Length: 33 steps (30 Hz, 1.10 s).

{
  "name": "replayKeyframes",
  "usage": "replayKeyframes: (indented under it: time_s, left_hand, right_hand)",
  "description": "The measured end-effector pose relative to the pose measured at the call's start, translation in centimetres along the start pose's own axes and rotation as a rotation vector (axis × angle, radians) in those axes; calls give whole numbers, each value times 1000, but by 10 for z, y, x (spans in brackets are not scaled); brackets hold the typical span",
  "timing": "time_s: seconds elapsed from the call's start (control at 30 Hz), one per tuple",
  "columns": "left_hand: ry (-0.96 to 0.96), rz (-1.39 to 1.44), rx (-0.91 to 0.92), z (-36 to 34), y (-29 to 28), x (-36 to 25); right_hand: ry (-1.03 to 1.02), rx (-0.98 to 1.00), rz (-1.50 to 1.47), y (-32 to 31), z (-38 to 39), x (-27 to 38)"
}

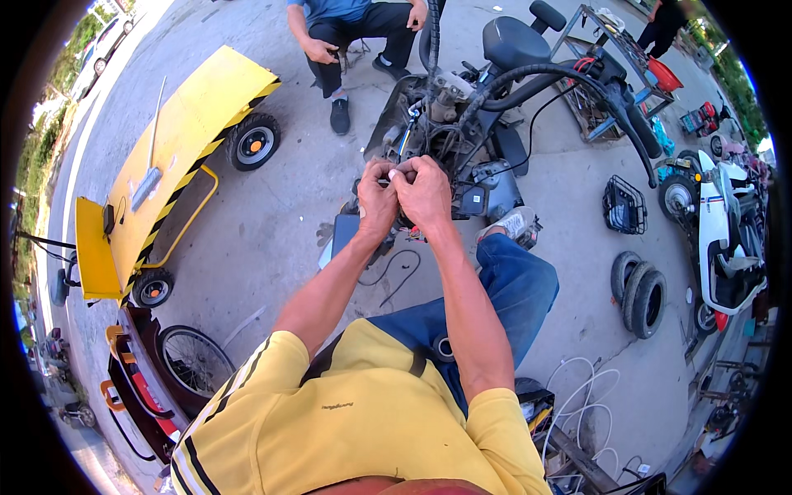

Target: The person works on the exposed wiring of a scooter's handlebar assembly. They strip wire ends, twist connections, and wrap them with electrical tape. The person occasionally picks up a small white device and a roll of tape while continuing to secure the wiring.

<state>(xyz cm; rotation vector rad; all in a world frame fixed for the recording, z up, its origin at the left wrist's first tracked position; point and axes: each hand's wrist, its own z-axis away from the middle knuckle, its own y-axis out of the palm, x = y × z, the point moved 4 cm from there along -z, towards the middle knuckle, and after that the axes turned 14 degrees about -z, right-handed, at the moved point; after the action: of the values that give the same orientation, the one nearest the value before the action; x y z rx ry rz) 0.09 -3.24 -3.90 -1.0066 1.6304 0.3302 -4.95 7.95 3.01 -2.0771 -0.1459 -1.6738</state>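
My left hand [378, 196] and my right hand [424, 191] meet in front of a partly stripped scooter [445, 107]. Fingers of both are closed in a pinch, fingertips almost touching. Whatever sits between them is too small to name; a whitish spot shows there. Just beyond my fingers, a shiny metal tool or rod [407, 136] stands among the scooter's exposed parts. Black handlebars [577, 73] reach to the right, and the dark seat [513, 43] lies behind. Below my hands a thin black cable [404, 276] curls on the concrete.
At left stands a yellow flatbed cart [177, 132] with a brush [147, 188] on it. A seated person [355, 37] is beyond the scooter. To the right are a metal rack [615, 49], a black basket [624, 206], loose tyres [643, 301] and a white scooter [718, 223].
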Motion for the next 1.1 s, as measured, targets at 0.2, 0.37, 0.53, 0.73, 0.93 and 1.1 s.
replayKeyframes:
  time_s: [0.2,0.37,0.53,0.73,0.93,1.1]
  left_hand:
    - [-246,206,47,6,3,7]
    - [-365,283,96,9,-1,-8]
    - [-383,376,142,4,-4,8]
    - [-479,439,255,-6,2,5]
    - [-702,556,510,-21,-8,2]
    - [-678,574,622,-31,-11,15]
  right_hand:
    - [-108,-51,-220,-17,-5,6]
    - [-280,67,152,-19,-11,18]
    - [-357,217,372,-10,-17,14]
    - [-453,217,428,-12,-24,10]
    - [-555,198,471,-5,-25,3]
    - [-385,197,369,-2,-16,6]
